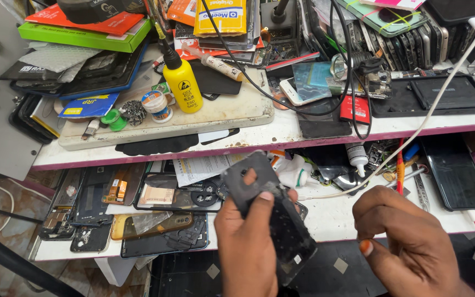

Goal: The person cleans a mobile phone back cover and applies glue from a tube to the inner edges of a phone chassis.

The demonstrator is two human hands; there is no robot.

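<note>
The left hand [246, 242] grips a dark phone back panel [268, 212], thumb pressed on its upper face, holding it tilted above the lower shelf [331, 217]. The right hand [408, 242] hangs just beside it, fingers curled loosely inward; whether anything small is pinched there cannot be told from this angle. The panel would be held best by its edges, steady and close to the body, so it neither flexes nor slips. Beyond lie stripped phone frames [83, 212] and a white glue bottle [295, 170]. Farther back, on the upper shelf [281, 135], stands a yellow dispenser bottle [182, 82] amid tangled cables.
</note>
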